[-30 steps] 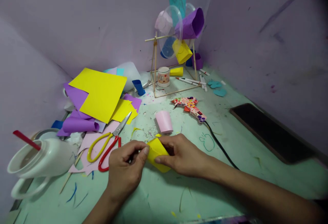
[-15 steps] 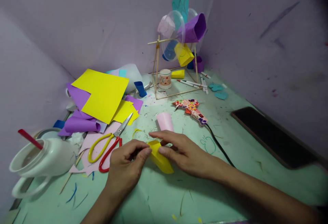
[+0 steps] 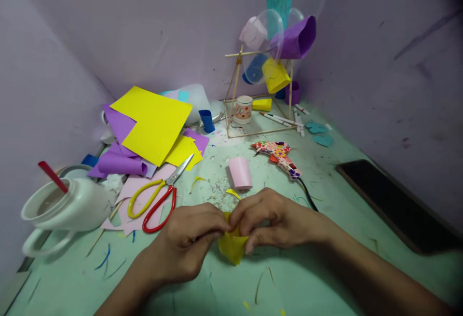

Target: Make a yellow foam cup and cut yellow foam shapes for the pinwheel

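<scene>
A small rolled piece of yellow paper (image 3: 232, 248), shaped like a cup, is held between both hands low over the table. My left hand (image 3: 191, 239) pinches its left edge. My right hand (image 3: 271, 222) grips the right side, with the fingers curled over the upper opening and the thumb outside. The fingers cover part of the paper's rim. Just beyond the hands stands a pink paper cup (image 3: 240, 173), apart from them. Scissors (image 3: 159, 198) with one yellow and one red handle lie to the left, blades partly open, on pink paper scraps.
A flowered glue gun (image 3: 277, 154) and a phone (image 3: 398, 205) lie on the right. Behind stands a stick frame (image 3: 235, 89) bearing a wheel of coloured paper cups. At left are yellow sheets (image 3: 155, 123) and a white mug (image 3: 83, 210) with a red straw.
Both hands have closed in on the yellow paper, and its opening has turned. My right hand's fingers, stretched out before, are now curled onto it. The view has shifted left.
</scene>
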`<state>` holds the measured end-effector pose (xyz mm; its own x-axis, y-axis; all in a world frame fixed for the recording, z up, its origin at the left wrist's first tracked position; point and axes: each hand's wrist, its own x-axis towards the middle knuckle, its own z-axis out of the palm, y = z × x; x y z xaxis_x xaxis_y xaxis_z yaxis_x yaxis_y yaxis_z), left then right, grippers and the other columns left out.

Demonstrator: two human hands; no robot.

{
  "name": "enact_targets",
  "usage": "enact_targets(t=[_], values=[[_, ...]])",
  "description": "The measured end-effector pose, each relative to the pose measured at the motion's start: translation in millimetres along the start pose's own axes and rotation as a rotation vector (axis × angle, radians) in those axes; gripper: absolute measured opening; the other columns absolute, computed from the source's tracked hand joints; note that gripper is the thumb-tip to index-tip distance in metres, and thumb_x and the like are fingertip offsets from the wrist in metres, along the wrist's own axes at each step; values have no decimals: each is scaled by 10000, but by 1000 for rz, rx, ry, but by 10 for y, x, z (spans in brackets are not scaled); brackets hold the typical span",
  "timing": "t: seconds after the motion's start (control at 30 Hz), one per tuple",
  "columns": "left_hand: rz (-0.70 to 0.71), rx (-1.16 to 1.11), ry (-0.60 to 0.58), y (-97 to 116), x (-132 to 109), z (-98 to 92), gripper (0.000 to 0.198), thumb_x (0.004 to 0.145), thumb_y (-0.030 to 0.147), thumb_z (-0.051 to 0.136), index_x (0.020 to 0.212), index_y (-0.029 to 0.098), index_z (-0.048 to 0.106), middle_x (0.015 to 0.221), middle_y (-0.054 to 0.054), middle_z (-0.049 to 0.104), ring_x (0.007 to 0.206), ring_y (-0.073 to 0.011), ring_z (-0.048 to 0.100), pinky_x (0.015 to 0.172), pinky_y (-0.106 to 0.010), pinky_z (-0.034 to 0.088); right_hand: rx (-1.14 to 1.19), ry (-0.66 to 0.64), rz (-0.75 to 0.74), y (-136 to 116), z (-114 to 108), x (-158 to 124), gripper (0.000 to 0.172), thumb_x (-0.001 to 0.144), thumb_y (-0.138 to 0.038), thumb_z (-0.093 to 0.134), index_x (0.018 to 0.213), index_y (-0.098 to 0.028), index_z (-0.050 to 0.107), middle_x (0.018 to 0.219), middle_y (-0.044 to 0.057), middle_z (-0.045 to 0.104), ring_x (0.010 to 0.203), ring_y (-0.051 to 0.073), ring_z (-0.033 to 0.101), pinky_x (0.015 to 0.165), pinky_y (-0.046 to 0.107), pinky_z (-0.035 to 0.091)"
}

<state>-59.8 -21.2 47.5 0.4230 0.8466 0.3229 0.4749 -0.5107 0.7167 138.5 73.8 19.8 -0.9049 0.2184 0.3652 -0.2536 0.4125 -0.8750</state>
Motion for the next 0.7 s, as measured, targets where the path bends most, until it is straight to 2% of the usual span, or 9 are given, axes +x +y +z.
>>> enact_targets(t=[0.07,0.17,0.23,0.27,0.33,0.43,0.53,0.6,0.7], values=[[-4,4,-16,11,-11,-1,193,824,29,472,892,134,619,797,-63,677,730,-131,638,643,-226,503,-16,-17,-6,-7,18,10,189,825,-295,645,803,-111,684,876,113,708,807,147,655,736,249,511],[-18,-20,-40,25,-21,18,196,829,37,470,885,162,611,786,-38,664,733,-125,628,655,-227,502,-117,16,-11,-2,30,17,232,840,-352,618,797,-134,684,735,61,696,706,128,620,680,241,490],[-50,-27,2,14,-33,44,217,829,65,499,977,190,597,900,-41,656,813,-135,621,710,-240,507,-185,59,-35,9,23,17,238,841,-357,618,770,-139,683,682,50,681,675,131,593,661,254,474],[-99,-19,38,-1,-40,60,264,819,103,545,1058,210,574,1004,-50,635,863,-145,611,741,-253,508,-208,87,-52,14,14,16,236,839,-347,623,756,-135,681,670,56,678,670,137,587,656,263,470],[-267,-10,102,-46,-53,94,503,760,209,662,1224,250,473,1194,-69,549,932,-173,588,788,-288,509,-247,182,-88,20,-10,14,218,831,-315,639,739,-122,676,661,73,675,661,149,586,643,279,470],[-502,-141,51,-114,-44,156,809,671,315,746,1353,267,314,1316,-81,471,1066,-219,547,907,-351,471,-296,364,-120,15,-36,17,171,820,-283,656,749,-128,670,671,77,677,652,153,594,644,295,479],[-584,-222,20,-119,7,239,890,647,317,748,1384,246,255,1386,-82,425,1262,-259,403,1055,-410,332,-295,459,-116,8,-12,28,122,807,-260,671,761,-147,664,687,60,685,656,145,607,648,279,489],[-641,-175,50,-88,47,289,854,630,285,747,1355,219,299,1349,-87,461,1244,-271,414,1049,-423,325,-267,442,-95,6,27,34,117,807,-250,671,767,-140,660,692,52,677,655,135,615,639,252,489],[-693,-146,60,-43,78,313,633,659,259,704,1227,204,429,1144,-63,590,1014,-244,559,897,-393,441,-257,284,-61,1,78,34,144,852,-255,612,836,-124,672,801,77,671,750,146,626,687,246,487]])
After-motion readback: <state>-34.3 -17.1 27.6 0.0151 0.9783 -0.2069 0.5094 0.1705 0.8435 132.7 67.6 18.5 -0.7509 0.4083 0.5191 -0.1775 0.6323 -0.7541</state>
